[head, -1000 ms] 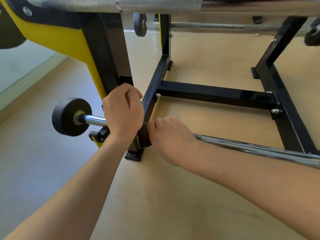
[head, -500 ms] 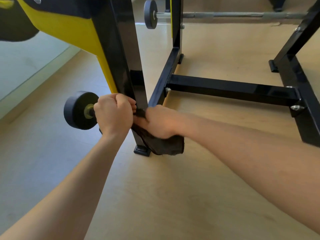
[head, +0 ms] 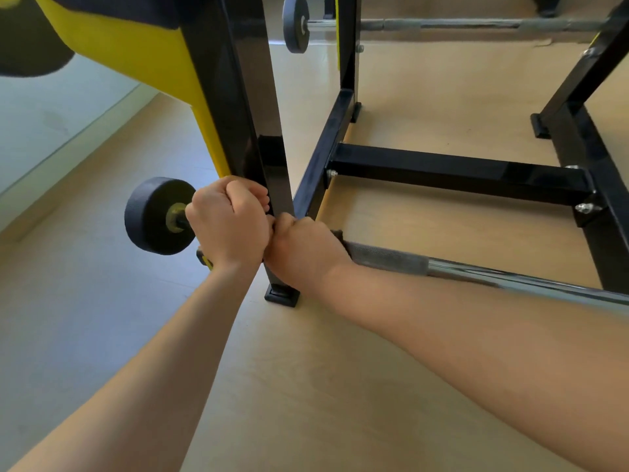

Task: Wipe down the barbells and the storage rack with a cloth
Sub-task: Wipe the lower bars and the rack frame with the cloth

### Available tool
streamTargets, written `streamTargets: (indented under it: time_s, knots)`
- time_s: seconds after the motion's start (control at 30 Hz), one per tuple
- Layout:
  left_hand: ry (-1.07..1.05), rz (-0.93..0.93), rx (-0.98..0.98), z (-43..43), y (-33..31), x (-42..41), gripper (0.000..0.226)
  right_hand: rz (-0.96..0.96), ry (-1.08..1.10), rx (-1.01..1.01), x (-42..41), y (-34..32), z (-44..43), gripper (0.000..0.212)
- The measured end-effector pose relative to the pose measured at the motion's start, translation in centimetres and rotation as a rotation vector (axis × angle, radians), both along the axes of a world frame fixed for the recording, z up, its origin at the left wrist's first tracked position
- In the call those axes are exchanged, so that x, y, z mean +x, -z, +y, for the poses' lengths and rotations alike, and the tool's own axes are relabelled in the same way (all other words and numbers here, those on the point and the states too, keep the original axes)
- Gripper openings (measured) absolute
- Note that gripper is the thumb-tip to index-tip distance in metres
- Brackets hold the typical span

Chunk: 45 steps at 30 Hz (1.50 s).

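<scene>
The black and yellow storage rack [head: 238,97] stands on a pale wooden floor. A chrome barbell [head: 476,270] lies low across its near side, with a black end weight [head: 149,216] at the left. My left hand [head: 229,226] is curled round the bar just right of that weight, against the near post. My right hand [head: 303,250] grips the bar on the other side of the post. A dark cloth [head: 338,234] is bunched under it, with only a corner showing beside the knurled section. The two hands touch.
A second barbell [head: 476,24] with a black end weight [head: 295,23] rests on the rack's far side. A black crossbar [head: 459,175] joins the rack's base rails. The near post's foot [head: 281,296] sits just below my hands. A pale wall runs along the left.
Half a second ago the cloth hung loose below my right hand at the post. Now it is bunched under that hand on the bar. My left hand has stayed on the bar.
</scene>
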<state>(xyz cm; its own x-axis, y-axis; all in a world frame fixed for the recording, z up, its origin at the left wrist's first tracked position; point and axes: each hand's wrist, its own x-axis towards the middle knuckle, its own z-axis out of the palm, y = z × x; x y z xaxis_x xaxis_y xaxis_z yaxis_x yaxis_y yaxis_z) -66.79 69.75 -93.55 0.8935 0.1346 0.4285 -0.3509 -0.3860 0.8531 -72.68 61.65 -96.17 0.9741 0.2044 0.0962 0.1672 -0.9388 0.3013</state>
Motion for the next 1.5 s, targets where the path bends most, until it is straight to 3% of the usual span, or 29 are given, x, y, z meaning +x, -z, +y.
streamTargets:
  time_s: [0.13, 0.23, 0.27, 0.33, 0.4, 0.47, 0.57, 0.63, 0.7, 0.73, 0.83, 0.93, 1.07, 1.2, 1.27, 1.37, 1.43, 1.5]
  knots:
    - [0.007, -0.006, -0.01, 0.5, -0.1, 0.1, 0.043, 0.216, 0.002, 0.438, 2.7, -2.6, -1.8, 0.023]
    - [0.014, -0.01, 0.018, 0.8, 0.0, -0.2, 0.043, 0.31, 0.025, 0.549, 2.9, -3.4, -2.6, 0.036]
    - [0.014, -0.01, 0.022, 0.9, 0.1, -0.1, 0.044, 0.263, 0.059, 0.508, 2.1, -2.7, -2.4, 0.034]
    - [0.014, -0.004, 0.009, 0.9, 0.1, 0.2, 0.045, 0.049, 0.045, 0.208, -0.2, -0.7, -1.7, 0.032]
    - [0.018, 0.01, -0.022, 0.8, 0.0, 0.3, 0.046, -0.012, 0.036, -0.121, -2.2, 1.4, -1.3, 0.05]
    - [0.018, 0.025, -0.048, 0.6, 0.0, 0.2, 0.046, -0.058, 0.029, -0.181, -1.7, 1.7, -1.4, 0.05]
    - [0.008, 0.044, -0.046, 0.3, 0.0, 0.1, 0.047, 0.104, 0.003, 0.231, 0.7, -0.6, -1.4, 0.022]
    - [0.006, 0.065, -0.037, 0.4, 0.0, 0.2, 0.046, 0.314, 0.03, 0.56, 2.4, -2.5, -2.5, 0.028]
    - [0.006, 0.078, -0.032, 0.5, -0.1, -0.1, 0.045, 0.473, 0.025, 0.668, 3.5, -3.5, -3.4, 0.03]
    - [0.01, 0.082, -0.015, 0.5, -0.2, -0.3, 0.044, 0.434, 0.012, 0.59, 3.1, -3.2, -3.3, 0.029]
    - [0.027, 0.096, 0.059, 0.5, -0.2, -0.3, 0.044, 0.019, 0.046, 0.186, -0.3, -0.1, -1.6, 0.028]
    - [0.042, 0.108, 0.092, 0.1, 0.2, -0.4, 0.043, -0.037, 0.01, -0.102, -2.0, 1.2, -1.1, 0.034]
    - [0.08, 0.058, 0.218, -0.5, 0.6, -1.0, 0.04, 0.195, -0.061, 0.27, 0.7, -1.4, -2.3, 0.011]
    - [0.135, 0.041, 0.222, -0.8, 0.1, -1.6, 0.033, 0.523, 0.051, 0.704, 3.4, -2.8, -4.2, 0.029]
    - [0.182, 0.047, 0.249, -1.0, 0.3, -1.8, 0.031, 0.488, 0.0, 0.592, 2.3, -3.1, -4.2, 0.025]
    - [0.214, 0.111, 0.264, -1.6, 0.5, -2.1, 0.031, 0.196, -0.048, 0.241, -1.7, -1.4, -4.1, 0.015]
    - [0.217, 0.143, 0.275, -1.9, 0.5, -2.2, 0.032, 0.06, -0.028, 0.051, -4.2, -0.1, -4.6, 0.029]
    - [0.224, 0.165, 0.289, -2.2, 0.5, -2.5, 0.034, 0.029, -0.046, -0.007, -4.2, 0.2, -5.1, 0.028]
